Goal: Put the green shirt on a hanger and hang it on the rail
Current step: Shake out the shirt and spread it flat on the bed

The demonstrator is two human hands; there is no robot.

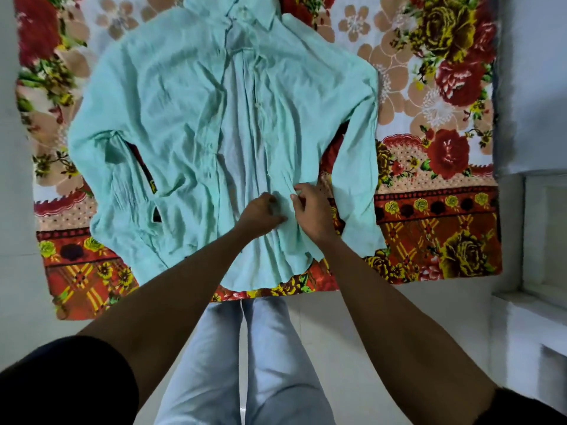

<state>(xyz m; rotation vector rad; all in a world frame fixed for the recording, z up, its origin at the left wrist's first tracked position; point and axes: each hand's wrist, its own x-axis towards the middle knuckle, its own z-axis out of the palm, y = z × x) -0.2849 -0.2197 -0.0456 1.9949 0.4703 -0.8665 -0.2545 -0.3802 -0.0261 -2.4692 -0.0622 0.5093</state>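
Observation:
The pale green shirt (184,118) lies spread flat, front up, on a flowered blanket (429,87), collar at the far end and hem nearest me. Its sleeves are folded down along both sides. My left hand (260,214) and my right hand (310,210) are close together on the button strip in the lower part of the front. Both hands pinch the cloth there. No hanger and no rail are in view.
The blanket covers a pale floor (18,271). A white step or ledge (534,302) stands at the right. My legs in light jeans (245,363) are just below the blanket's near edge.

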